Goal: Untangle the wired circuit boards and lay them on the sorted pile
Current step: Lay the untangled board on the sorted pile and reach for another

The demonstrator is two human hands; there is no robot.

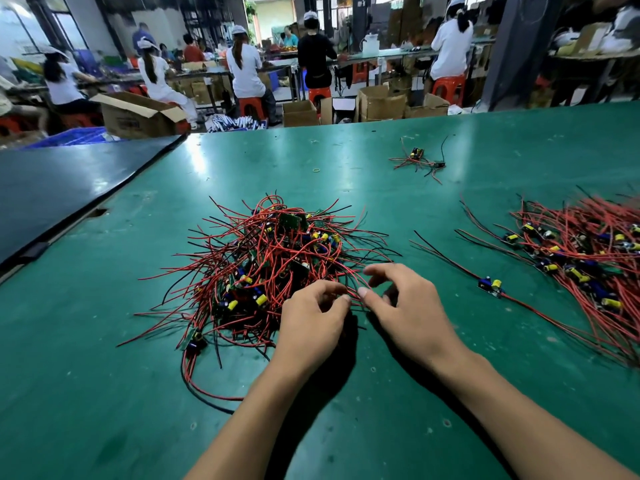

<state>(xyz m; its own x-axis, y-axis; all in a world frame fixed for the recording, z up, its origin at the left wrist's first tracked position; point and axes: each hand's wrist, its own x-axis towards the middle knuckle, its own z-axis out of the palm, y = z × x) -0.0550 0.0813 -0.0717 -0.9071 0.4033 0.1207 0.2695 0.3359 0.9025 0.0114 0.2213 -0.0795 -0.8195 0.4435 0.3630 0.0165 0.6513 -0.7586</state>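
— Green counter (104, 375), busy workshop behind, seated workers at far benches. Where's the tangle (277, 258)?
— Mid-counter. Red and black leads, boards buried among them. Sorted pile (588, 254) lies against the right edge; one loose board (490, 285) between the two.
— Hands?
— Left hand (311, 320) at the tangle's near side, fingertips pinching red leads. Right hand (405, 306) just beside it, thumb and forefinger spread, thumb tip touching leads, gripping nothing.
— Else?
— Small wired cluster (419, 161) toward the far edge.

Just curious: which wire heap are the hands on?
The tangled middle heap: left hand and right hand pick at its near edge; right pile and far cluster lie untouched.
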